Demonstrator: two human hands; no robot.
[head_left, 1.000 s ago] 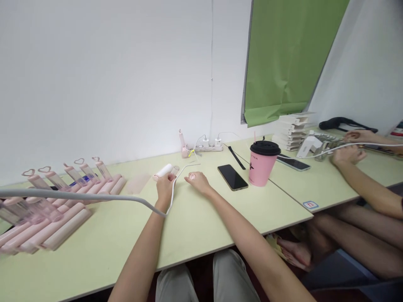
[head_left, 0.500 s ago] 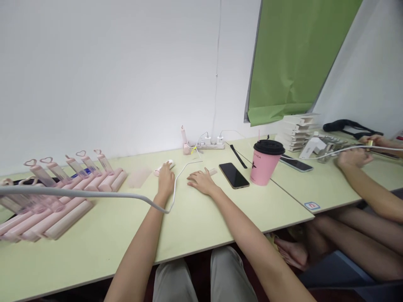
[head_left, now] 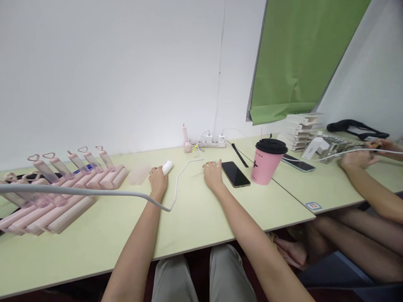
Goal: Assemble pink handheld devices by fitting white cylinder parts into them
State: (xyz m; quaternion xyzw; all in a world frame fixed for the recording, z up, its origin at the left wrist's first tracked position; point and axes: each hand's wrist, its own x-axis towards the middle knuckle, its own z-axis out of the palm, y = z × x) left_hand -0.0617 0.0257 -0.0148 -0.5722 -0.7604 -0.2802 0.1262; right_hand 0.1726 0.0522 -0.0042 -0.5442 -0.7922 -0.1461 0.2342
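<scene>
A dark phone lies on the pale green table. Left of the phone, the left hand has its fingers around the near end of a white tube. Just beside the phone's left edge rests the right hand, its grip unclear. Right of the phone stands a pink cup; behind the phone, a black strap. Pink tubes lie far left of the phone.
</scene>
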